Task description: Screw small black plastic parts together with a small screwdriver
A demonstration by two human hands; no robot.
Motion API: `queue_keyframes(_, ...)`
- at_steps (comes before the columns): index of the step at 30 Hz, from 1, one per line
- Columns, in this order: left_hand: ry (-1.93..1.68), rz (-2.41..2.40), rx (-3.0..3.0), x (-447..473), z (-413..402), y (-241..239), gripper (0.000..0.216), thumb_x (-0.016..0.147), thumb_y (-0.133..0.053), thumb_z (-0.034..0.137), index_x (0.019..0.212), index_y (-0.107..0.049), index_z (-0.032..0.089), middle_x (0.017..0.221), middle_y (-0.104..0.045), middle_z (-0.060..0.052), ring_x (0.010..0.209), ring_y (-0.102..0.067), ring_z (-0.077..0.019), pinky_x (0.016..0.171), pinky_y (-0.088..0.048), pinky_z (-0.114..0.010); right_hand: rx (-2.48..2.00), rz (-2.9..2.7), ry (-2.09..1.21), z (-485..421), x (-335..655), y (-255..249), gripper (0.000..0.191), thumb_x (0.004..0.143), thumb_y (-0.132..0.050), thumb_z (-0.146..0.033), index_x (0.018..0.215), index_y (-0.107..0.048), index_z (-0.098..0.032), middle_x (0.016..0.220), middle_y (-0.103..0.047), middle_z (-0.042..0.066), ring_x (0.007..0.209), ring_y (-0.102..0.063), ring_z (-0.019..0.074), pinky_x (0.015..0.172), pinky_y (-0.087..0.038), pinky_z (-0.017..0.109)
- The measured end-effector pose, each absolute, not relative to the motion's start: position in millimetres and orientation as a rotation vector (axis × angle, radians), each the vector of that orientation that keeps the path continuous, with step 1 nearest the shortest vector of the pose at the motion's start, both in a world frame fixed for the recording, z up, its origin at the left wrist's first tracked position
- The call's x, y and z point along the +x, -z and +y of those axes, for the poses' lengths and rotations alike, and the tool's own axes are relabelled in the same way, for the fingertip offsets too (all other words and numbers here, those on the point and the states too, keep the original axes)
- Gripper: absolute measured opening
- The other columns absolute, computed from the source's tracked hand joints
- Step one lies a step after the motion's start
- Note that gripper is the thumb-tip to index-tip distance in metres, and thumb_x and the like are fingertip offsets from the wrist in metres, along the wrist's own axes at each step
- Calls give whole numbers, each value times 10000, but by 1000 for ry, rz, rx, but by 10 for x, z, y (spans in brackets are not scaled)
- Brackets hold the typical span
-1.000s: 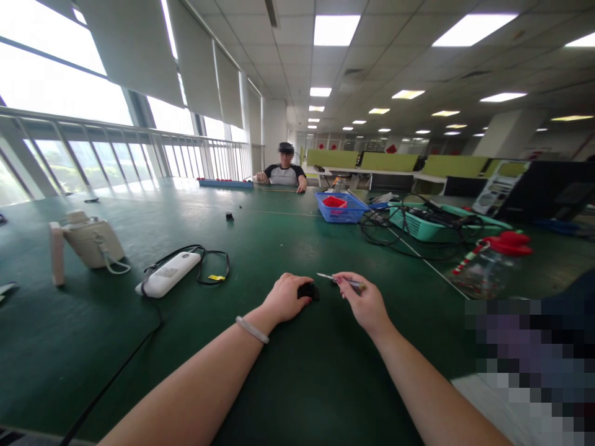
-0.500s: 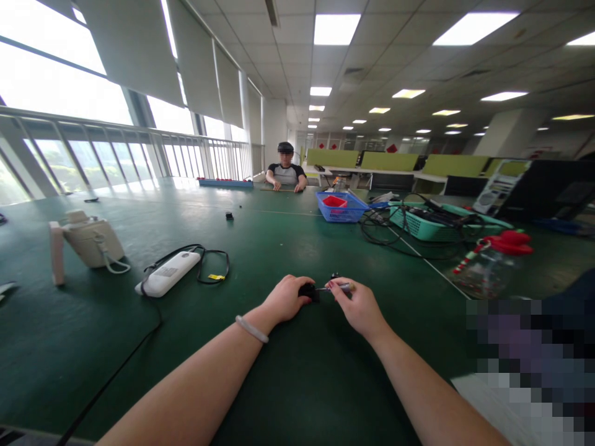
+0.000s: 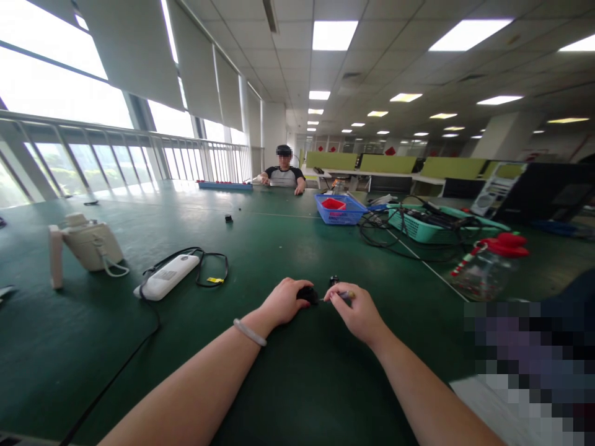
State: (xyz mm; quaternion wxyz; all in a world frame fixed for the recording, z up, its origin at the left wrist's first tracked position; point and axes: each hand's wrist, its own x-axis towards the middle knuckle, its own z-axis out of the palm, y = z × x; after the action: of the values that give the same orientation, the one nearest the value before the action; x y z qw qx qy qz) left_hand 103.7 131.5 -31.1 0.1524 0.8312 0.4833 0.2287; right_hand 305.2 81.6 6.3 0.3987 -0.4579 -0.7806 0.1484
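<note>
My left hand (image 3: 287, 300) is closed round a small black object (image 3: 307, 295) on the green table (image 3: 297, 384); its kind does not show clearly. In my right hand (image 3: 357, 313) is a slim screwdriver (image 3: 346, 294) with a thin metal shaft and a yellowish handle end, pinched between thumb and fingers. Its shaft points left at the black object, and I cannot tell whether the tip touches it. Just beyond my right fingers lies another small dark piece (image 3: 333, 280).
To the left are a white power strip (image 3: 168, 277) with a black cable and a beige bottle (image 3: 93, 243). A blue basket (image 3: 341, 214), a green basket (image 3: 425, 229) with cables and a red-lidded jar (image 3: 488, 269) stand to the right. Across the table sits a person (image 3: 283, 176).
My right hand and the screwdriver have dipped slightly, and the shaft now shows shorter. The left hand keeps its hold on the black object. The person opposite has raised one hand.
</note>
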Motion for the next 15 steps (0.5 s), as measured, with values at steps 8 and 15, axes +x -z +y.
queue_keyframes(8, -658, 1328, 2428, 1044, 1309, 307, 510, 767, -725, 303, 1260, -616, 235, 1155, -679, -74, 1097, -590, -253, 987, -443, -355, -982, -2158, -213, 739, 2971, -68, 195, 865, -510, -187, 739, -654, -224, 753, -687, -6, 767, -618, 184, 922, -386, 405)
queue_keyframes(15, -655, 1287, 2454, 1051, 1310, 313, 514, 771, -715, 312, 1266, -610, 223, 1192, -675, -70, 1111, -582, -261, 993, -433, -357, -1086, -2141, -263, 763, 2927, -24, 195, 902, -530, -271, 820, -704, -246, 876, -732, 6, 871, -643, 215, 904, -409, 402)
